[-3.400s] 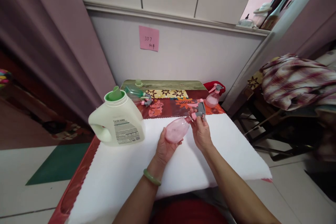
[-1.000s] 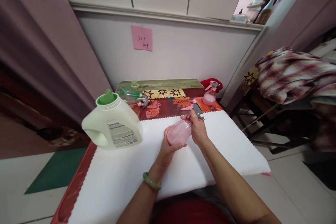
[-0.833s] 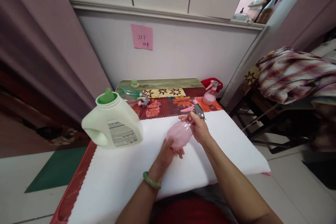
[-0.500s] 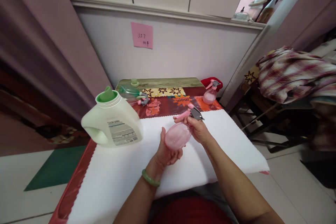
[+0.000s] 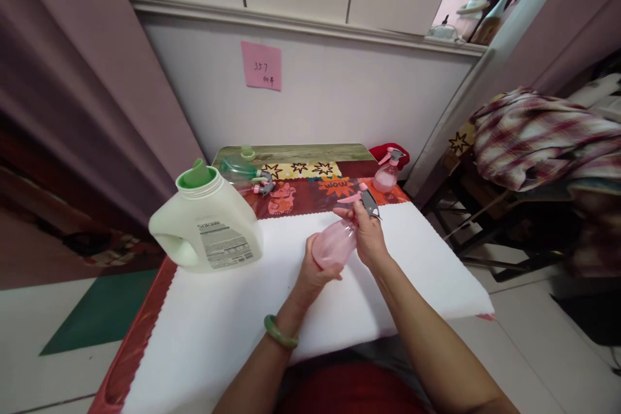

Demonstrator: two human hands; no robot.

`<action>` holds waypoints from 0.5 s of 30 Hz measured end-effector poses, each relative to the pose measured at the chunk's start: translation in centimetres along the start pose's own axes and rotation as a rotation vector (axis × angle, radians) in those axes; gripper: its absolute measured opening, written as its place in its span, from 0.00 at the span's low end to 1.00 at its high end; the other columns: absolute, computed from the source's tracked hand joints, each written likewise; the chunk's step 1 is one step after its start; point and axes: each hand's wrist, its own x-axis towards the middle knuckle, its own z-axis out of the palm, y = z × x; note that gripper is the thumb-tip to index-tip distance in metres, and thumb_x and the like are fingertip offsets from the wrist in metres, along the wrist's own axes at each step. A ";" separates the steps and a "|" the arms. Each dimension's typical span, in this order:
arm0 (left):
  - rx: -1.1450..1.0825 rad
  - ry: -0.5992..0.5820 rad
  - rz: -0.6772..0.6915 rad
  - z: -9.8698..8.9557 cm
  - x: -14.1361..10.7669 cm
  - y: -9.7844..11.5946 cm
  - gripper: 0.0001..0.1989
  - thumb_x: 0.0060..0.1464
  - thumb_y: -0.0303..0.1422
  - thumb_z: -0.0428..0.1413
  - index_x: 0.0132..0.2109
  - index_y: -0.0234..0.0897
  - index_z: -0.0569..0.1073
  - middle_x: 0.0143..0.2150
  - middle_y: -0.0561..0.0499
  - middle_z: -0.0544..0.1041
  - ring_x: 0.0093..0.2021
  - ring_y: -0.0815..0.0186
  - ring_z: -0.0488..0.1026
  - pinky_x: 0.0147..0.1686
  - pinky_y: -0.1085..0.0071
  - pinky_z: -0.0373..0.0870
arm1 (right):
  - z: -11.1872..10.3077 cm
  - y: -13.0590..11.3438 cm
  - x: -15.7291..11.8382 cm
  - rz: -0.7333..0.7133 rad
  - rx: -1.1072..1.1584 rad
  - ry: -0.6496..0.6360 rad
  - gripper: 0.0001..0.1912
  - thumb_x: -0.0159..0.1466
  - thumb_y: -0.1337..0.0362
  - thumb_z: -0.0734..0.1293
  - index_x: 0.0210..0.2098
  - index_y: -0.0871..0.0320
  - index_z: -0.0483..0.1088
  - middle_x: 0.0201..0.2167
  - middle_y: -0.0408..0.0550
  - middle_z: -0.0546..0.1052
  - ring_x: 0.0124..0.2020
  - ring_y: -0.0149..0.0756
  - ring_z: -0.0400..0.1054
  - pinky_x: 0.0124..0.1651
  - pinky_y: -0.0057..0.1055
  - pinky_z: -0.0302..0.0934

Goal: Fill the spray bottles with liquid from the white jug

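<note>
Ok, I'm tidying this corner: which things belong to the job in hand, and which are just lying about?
Probably the job's:
translucent pink plastic spray bottle, held
its grey-and-pink plastic trigger head
possibly the open cream plastic jug

Apparently lying about:
red-and-white plaid cloth
square pink paper note

From a camera worn on the head, we look forward and down across the white-covered bench [image 5: 228, 330], our one wide view taken from near its 6 o'clock edge. The forearms [image 5: 264, 362] reach into frame at 7 o'clock and between 4 and 5, close to our lens, toward the pink spray bottle [image 5: 332, 246], just off centre at 5. We face the pale wall [image 5: 330, 103] at 12, farther off, with curtain [image 5: 140, 45] at 10 and plaid cloth [image 5: 524, 142] at 3.
</note>
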 end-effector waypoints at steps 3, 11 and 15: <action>0.197 0.153 0.140 0.2 -0.2 0.0 0.47 0.33 0.35 0.75 0.59 0.45 0.61 0.59 0.44 0.68 0.54 0.54 0.71 0.53 0.55 0.71 | 0.5 0.0 -0.3 -0.015 0.015 0.069 0.23 0.57 0.41 0.72 0.33 0.56 0.73 0.31 0.49 0.85 0.29 0.37 0.76 0.33 0.31 0.64; 0.067 0.159 0.153 0.3 -0.4 0.4 0.47 0.36 0.38 0.74 0.61 0.46 0.60 0.61 0.44 0.67 0.55 0.53 0.70 0.51 0.58 0.71 | 0.8 0.6 -0.5 -0.063 0.036 0.075 0.23 0.56 0.41 0.73 0.27 0.55 0.72 0.25 0.45 0.82 0.29 0.38 0.76 0.37 0.34 0.67; -0.114 0.054 0.036 0.4 -0.6 0.9 0.42 0.43 0.47 0.70 0.61 0.43 0.62 0.59 0.41 0.69 0.43 0.58 0.75 0.28 0.69 0.73 | 0.5 0.3 -0.5 -0.025 0.126 0.021 0.26 0.55 0.39 0.74 0.23 0.54 0.66 0.23 0.44 0.81 0.31 0.39 0.77 0.42 0.35 0.68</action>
